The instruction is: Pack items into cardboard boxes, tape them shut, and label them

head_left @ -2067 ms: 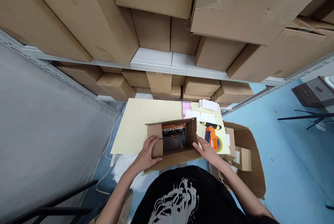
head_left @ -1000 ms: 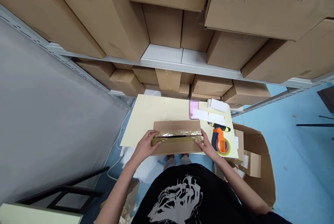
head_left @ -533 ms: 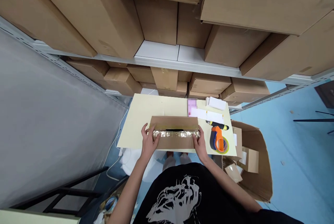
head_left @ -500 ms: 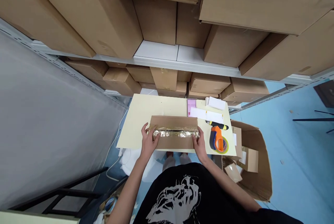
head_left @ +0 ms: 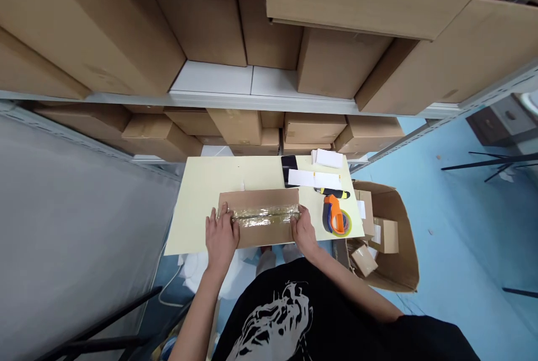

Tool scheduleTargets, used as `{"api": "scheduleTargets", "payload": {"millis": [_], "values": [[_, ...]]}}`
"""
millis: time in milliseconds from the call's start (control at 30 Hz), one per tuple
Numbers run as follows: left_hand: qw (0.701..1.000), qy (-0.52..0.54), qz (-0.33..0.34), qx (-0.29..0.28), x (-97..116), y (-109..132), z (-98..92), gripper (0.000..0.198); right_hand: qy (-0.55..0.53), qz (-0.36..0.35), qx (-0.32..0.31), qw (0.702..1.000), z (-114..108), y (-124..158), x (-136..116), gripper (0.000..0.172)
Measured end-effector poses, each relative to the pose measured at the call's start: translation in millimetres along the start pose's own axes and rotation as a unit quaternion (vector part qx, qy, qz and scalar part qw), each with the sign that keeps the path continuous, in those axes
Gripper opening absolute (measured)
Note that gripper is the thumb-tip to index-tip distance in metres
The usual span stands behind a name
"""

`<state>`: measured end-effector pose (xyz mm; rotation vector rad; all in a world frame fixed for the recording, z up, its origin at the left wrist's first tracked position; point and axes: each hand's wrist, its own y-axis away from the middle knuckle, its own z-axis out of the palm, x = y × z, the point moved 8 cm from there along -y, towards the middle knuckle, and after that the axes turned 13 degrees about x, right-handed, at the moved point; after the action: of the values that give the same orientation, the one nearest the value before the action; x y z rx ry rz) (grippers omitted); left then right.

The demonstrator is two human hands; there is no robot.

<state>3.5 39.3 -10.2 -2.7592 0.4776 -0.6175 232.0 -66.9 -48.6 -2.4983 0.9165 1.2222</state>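
A long, flat cardboard box [head_left: 260, 199] lies on the cream table, with shiny clear tape [head_left: 263, 216] running along the seam on its top. At its left end is my left hand [head_left: 221, 237], thumb on the top and fingers spread over the end edge. My right hand [head_left: 305, 232] grips the opposite end with bent fingers, near where the tape reaches the edge. Right of the box sit an orange tape dispenser [head_left: 335, 212] with a tape roll and a black-and-yellow utility knife [head_left: 334, 193].
White paper slips [head_left: 315, 179] and a dark phone [head_left: 289, 163] lie at the back right of the table [head_left: 202, 181]. A large open carton [head_left: 403, 237] holding smaller boxes stands right of it. Shelves [head_left: 269, 104] stacked with cardboard boxes rise behind.
The view has turned, so the table sits further left. My left hand has shifted from pinching the box's end to lying over it. The phone's lit screen has gone dark.
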Motion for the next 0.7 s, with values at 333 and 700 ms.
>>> {"api": "scheduleTargets", "payload": {"millis": [333,700], "values": [[0.999,0.019,-0.025,0.044,5.4,7.1,9.2,0.042,0.058,-0.035,0.16,0.985,-72.6,-52.9,66.2,0.028],[0.999,-0.003,-0.022,0.042,6.9,7.9,5.8,0.034,0.192,-0.151,-0.011,0.97,68.5,-206.6,17.3,0.033]]}}
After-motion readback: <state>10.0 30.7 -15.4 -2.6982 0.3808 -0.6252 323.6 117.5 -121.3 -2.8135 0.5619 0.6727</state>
